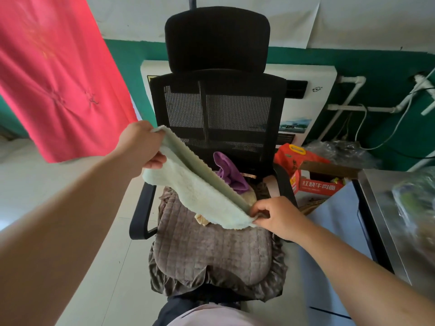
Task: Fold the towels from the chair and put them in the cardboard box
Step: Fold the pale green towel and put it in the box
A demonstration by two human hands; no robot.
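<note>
Since it sags between grips: the pale green fluffy towel (200, 187) looks light, limp.
Hold: left hand (141, 144), right hand (275, 215) pinch opposite ends.
Place: above black mesh chair (219, 109).
Grip advice: doubled edges, corners.

One head-worn camera, looking forward and steeply down.

The single wide-angle view sits above the person's chest and faces a chair (216, 109) straight ahead, close enough that the seat cushion (211, 250) fills the lower middle and the headrest nears the top edge. Both forearms enter from the bottom corners, with the left hand (141, 144) and right hand (275, 215) meeting mid-frame over the seat. Wide-angle bending curves the wall (376, 67) and floor (47, 184) at the edges. A box (317, 184) lies right of the chair, a counter (386, 208) at the right border.
</note>
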